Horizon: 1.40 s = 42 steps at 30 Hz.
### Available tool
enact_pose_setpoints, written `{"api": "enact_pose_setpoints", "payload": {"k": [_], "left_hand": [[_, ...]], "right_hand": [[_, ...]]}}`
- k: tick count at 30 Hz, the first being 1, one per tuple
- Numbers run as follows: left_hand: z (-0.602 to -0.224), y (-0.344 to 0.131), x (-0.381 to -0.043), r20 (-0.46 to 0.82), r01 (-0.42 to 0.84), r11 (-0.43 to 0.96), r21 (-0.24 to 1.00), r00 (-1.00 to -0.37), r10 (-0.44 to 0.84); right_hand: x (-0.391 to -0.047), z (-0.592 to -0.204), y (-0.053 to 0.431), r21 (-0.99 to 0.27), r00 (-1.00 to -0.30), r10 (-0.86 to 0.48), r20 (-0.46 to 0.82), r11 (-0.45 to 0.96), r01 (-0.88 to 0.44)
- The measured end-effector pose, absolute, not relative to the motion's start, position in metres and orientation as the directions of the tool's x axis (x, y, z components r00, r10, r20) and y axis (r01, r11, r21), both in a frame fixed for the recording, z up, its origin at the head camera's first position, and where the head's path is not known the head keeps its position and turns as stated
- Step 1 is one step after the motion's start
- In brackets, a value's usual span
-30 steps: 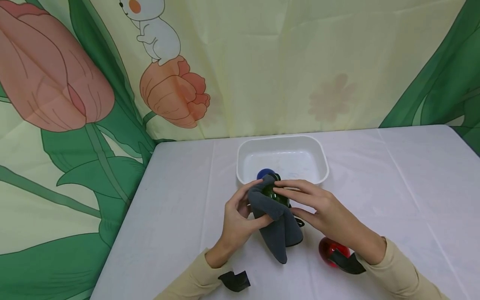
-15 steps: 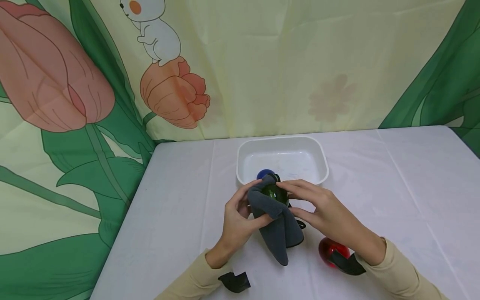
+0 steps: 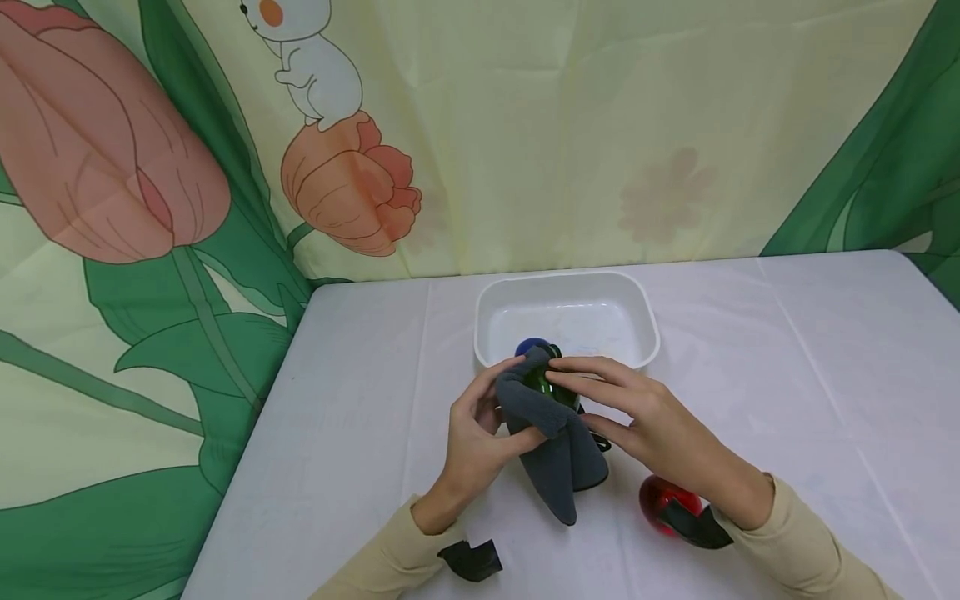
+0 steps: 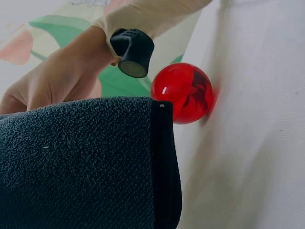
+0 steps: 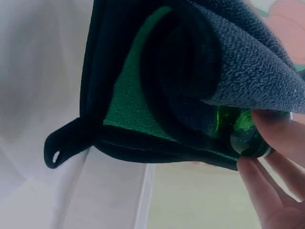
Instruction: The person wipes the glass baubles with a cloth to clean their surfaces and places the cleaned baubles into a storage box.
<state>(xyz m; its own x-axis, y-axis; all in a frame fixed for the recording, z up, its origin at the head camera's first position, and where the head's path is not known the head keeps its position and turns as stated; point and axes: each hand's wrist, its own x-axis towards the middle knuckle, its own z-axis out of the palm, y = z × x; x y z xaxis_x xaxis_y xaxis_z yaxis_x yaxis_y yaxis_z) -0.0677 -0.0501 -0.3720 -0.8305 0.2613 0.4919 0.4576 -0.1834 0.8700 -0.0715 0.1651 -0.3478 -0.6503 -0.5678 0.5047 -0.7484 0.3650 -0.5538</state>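
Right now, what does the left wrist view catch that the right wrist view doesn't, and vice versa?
Only left wrist: the red ball on the white tablecloth, plus the beige sleeve and dark device at the right wrist.

Only right wrist: the green ball under the cloth's fold, the black loop at a cloth corner, and a green patch of fabric.

Both: the gray cloth, part of the right hand, tablecloth and printed backdrop.

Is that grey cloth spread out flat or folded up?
Folded, not flat: the grey cloth curls partly around the green ball, and the left hand holds it bent over.
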Motion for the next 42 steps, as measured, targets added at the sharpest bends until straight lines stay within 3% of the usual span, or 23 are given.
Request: {"api": "enact_pose_setpoints", "payload": {"k": [4, 13, 22, 34, 42], "left_hand": [[-0.3718, -0.0498, -0.067, 0.488, 0.455, -0.18, 0.872, -0.832, 0.264], [-0.3719, -0.0489, -0.0664, 0.486, 0.46, -0.156, 0.874, -0.831, 0.27], [-0.3712, -0.0491, -0.0682, 0.483, 0.458, -0.154, 0.876, -0.833, 0.269], [-0.3763, -0.0476, -0.0663, 0.465, 0.43, -0.179, 0.885, -0.838, 0.285], [-0.3754, -0.0491, -0.0654, 0.477, 0.448, -0.164, 0.879, -0.833, 0.279]], "right_hand": [[-0.0711, -0.3477, 0.165, -0.554, -0.656, -0.56, 0.506, 0.371, -0.745], [-0.0695, -0.3449, 0.1645, -0.761, -0.774, -0.506, 0.381, 0.303, -0.573], [-0.0698, -0.3451, 0.1669, -0.611, -0.725, -0.522, 0.449, 0.413, -0.675], [-0.0669, -0.3486, 0.1681, -0.523, -0.647, -0.559, 0.518, 0.392, -0.757], [-0.0666, -0.3478, 0.1655, -0.586, -0.696, -0.526, 0.489, 0.393, -0.709]]}}
